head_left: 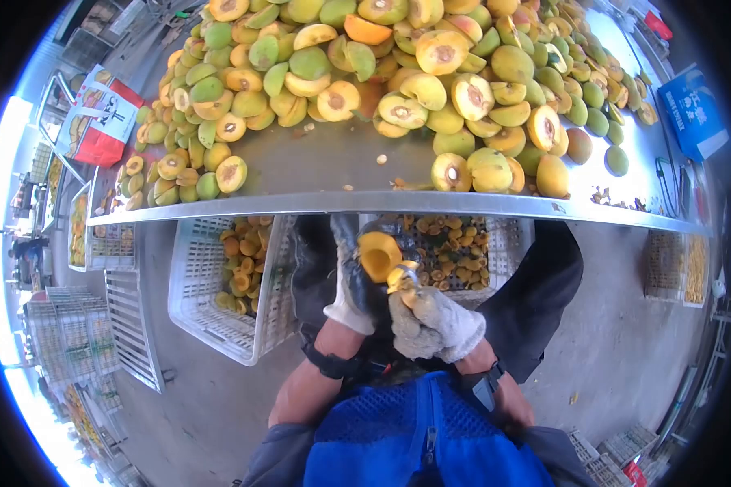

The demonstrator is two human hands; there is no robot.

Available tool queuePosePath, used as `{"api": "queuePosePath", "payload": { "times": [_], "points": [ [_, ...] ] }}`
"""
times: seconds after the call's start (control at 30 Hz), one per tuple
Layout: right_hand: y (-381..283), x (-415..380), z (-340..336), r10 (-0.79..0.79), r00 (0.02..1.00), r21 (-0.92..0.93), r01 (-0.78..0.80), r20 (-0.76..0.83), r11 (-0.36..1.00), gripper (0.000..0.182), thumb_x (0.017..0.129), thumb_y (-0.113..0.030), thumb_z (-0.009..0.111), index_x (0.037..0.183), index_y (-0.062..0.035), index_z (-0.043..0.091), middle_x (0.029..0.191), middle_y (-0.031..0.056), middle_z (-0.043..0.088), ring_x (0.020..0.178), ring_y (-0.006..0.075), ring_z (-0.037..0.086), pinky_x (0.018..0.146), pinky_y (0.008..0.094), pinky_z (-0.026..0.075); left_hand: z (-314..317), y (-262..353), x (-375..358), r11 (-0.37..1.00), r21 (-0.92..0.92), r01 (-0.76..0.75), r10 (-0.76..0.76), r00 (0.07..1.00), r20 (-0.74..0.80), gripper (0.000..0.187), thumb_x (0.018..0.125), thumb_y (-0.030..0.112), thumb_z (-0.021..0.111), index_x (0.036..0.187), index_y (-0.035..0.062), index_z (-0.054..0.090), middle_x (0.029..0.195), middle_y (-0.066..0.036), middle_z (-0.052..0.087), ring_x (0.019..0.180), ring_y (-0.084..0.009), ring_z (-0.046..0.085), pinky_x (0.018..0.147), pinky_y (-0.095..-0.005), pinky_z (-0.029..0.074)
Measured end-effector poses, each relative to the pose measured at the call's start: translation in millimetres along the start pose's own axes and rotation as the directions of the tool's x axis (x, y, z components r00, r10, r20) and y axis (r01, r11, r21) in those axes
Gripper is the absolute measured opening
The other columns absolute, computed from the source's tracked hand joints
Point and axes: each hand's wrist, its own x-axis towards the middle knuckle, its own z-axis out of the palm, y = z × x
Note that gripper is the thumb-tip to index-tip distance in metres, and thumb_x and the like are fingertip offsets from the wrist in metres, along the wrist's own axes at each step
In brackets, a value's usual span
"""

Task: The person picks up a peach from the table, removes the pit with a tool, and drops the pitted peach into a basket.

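Note:
My left hand [355, 280], in a white glove with a dark grey palm side, is closed around a yellow fruit half [378, 256] whose cut, hollow face shows. My right hand [432, 318], in a light grey knitted glove, grips a small tool with a yellow part [402, 277] right beside the fruit half. The tool's far end is partly hidden by the fingers. Both hands are over my lap, just below the edge of the metal table [317, 166], where many halved and whole fruits [443, 53] are heaped.
Under the table edge stand a white crate [256, 341] of fruit pieces on the left and another crate [508, 239] between my legs. A red and white bag [101, 118] is at the left, a blue box [694, 112] at the right. More crates [666, 264] stand around.

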Motion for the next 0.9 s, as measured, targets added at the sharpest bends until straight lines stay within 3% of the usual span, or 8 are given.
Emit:
{"api": "queuePosePath", "payload": {
  "times": [0.17,0.23,0.37,0.57,0.7,0.73,0.77,0.9],
  "points": [
    [4,-1,-34,-0.112,0.906,-0.285,-0.01,-0.409,0.959,0.044,0.096,-0.048,0.053,0.074,-0.0103,0.051,0.056,-0.0029,0.043,0.041,0.0088,0.037,0.038,0.0238,0.029,-40,59,-28,0.925,0.32,-0.204,0.246,0.965,-0.094,0.062,0.099,0.058,0.033,0.115,0.0027,0.058,0.1,-0.012,0.067,0.089,-0.0231,0.067,0.082,-0.0353,0.057],
    [13,10,-61,0.0,0.806,0.225,0.165,-0.592,0.96,0.041,0.098,-0.046,0.051,0.079,-0.01,0.054,0.057,-0.0026,0.046,0.041,0.0083,0.039,0.038,0.0235,0.03,-63,93,-56,0.725,0.639,-0.255,0.546,0.778,-0.31,0.034,0.102,0.027,0.045,0.115,-0.0014,0.058,0.102,-0.011,0.066,0.09,-0.0162,0.064,0.082,-0.0283,0.053],
    [15,16,-58,-0.269,0.689,-0.363,0.009,-0.673,0.932,0.039,0.099,-0.045,0.049,0.084,-0.0101,0.057,0.054,-0.0023,0.045,0.039,0.0094,0.038,0.036,0.0251,0.03,-42,171,-89,-0.587,0.81,0.008,0.702,0.504,0.503,0.029,0.083,0.018,0.067,0.106,-0.0012,0.065,0.101,-0.017,0.065,0.089,-0.0321,0.064,0.08,-0.0378,0.05],
    [30,30,-56,-0.207,0.702,-0.342,-0.055,-0.682,0.938,0.03,0.096,-0.04,0.056,0.089,-0.0117,0.06,0.06,-0.0003,0.051,0.046,0.0117,0.047,0.041,0.0278,0.036,18,236,-7,-0.696,0.61,0.378,0.688,0.594,0.417,0.045,0.076,0.037,0.075,0.105,0.0039,0.065,0.097,-0.02,0.065,0.093,-0.0373,0.062,0.083,-0.0436,0.049],
    [51,8,-95,-0.577,0.766,-0.953,-0.158,-0.284,0.259,0.027,0.09,-0.021,0.057,0.111,-0.0036,0.055,0.085,0.0106,0.056,0.073,0.0231,0.055,0.061,0.0365,0.045,3,254,39,-0.67,0.705,0.232,0.526,0.819,0.229,0.049,0.072,0.03,0.078,0.107,0.0017,0.059,0.099,-0.023,0.066,0.093,-0.0379,0.064,0.08,-0.0453,0.051],
    [47,11,-95,-0.562,0.77,-0.938,-0.135,-0.302,0.32,0.033,0.088,-0.015,0.057,0.118,-0.0013,0.053,0.092,0.0141,0.057,0.08,0.0264,0.057,0.067,0.0387,0.047,5,251,45,-0.655,0.726,0.209,0.565,0.774,0.287,0.05,0.071,0.027,0.079,0.109,0.0012,0.058,0.099,-0.023,0.066,0.094,-0.0383,0.064,0.08,-0.0448,0.051],
    [35,16,-69,-0.18,0.716,-0.453,-0.209,-0.675,0.867,0.028,0.095,-0.022,0.055,0.114,-0.0024,0.055,0.086,0.0094,0.058,0.071,0.0194,0.057,0.059,0.0335,0.047,-1,241,38,-0.639,0.744,0.194,0.6,0.731,0.325,0.051,0.071,0.023,0.08,0.111,0.0006,0.056,0.1,-0.023,0.066,0.094,-0.0388,0.064,0.081,-0.0443,0.051],
    [6,15,-20,-0.188,0.843,-0.553,-0.148,-0.504,0.82,0.027,0.095,-0.029,0.056,0.109,-0.0062,0.058,0.08,0.0065,0.058,0.062,0.0154,0.055,0.053,0.0309,0.046,20,201,12,-0.161,0.918,-0.363,0.637,0.672,0.377,0.052,0.074,0.0,0.075,0.122,0.0001,0.054,0.111,-0.011,0.065,0.097,-0.02,0.065,0.085,-0.0306,0.052]
  ]
}}
